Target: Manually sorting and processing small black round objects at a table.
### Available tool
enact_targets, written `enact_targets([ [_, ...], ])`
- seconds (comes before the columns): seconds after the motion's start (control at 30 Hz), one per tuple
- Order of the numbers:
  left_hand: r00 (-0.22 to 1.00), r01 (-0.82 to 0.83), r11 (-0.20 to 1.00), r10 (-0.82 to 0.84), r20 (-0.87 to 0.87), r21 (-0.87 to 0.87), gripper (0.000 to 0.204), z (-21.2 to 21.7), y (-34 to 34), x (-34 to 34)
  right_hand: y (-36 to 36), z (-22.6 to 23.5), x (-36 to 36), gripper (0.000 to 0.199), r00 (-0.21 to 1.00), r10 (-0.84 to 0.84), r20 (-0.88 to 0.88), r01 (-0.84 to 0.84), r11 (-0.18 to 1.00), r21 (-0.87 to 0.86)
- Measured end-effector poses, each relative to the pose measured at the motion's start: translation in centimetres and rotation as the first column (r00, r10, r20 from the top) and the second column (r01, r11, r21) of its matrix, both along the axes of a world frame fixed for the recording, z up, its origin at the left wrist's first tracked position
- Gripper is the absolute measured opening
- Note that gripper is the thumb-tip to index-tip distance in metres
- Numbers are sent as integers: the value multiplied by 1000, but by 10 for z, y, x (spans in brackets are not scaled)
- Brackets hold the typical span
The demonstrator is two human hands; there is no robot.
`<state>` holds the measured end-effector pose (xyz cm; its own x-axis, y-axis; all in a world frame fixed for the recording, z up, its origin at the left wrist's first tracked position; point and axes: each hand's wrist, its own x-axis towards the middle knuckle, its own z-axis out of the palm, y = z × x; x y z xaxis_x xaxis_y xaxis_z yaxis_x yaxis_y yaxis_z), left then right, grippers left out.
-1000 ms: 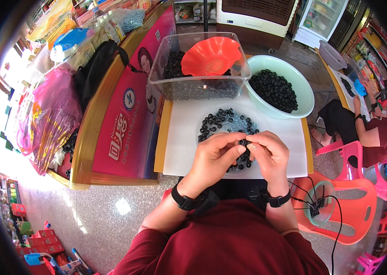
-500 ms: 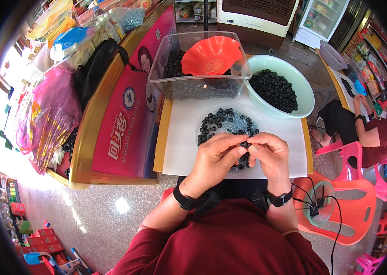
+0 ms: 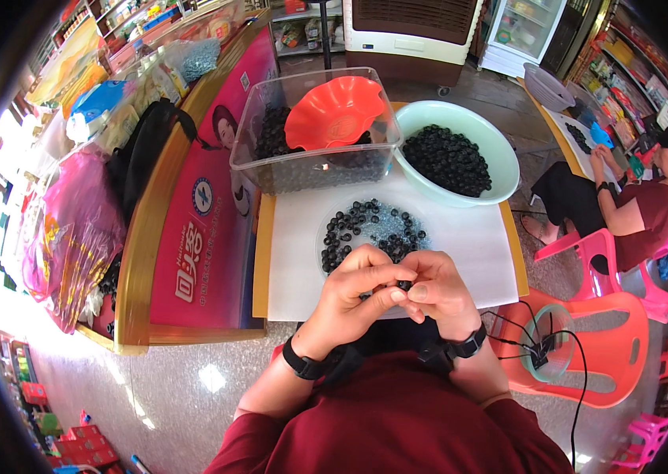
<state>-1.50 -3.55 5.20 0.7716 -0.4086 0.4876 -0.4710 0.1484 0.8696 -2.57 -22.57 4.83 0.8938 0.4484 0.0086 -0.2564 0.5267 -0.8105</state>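
Both hands meet over the near edge of the white-covered worktop (image 3: 460, 253): left hand (image 3: 354, 292) and right hand (image 3: 438, 291) pinch 1 small round black bead (image 3: 404, 285) between their fingers, seemingly. The loose pile of black beads (image 3: 369, 233) lies just beyond, straight ahead.

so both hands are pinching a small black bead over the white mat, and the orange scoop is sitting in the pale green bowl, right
Not quite. The orange scoop sits in the clear plastic tub, not in the pale green bowl, which holds only black beads. The head view shows this. The rest stands: the left hand and right hand pinch a small black bead over the white mat.
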Motion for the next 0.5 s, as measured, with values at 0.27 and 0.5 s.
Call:
enact_targets([
  [0.27,984,-168,982,161,80,92,25,0,0,9,8,11,5,17,991,-126,-49,117,982,-148],
  [0.5,938,-267,960,239,-252,-85,21,1,22,25,-63,11,80,36,689,-589,422,724,587,-361],
])
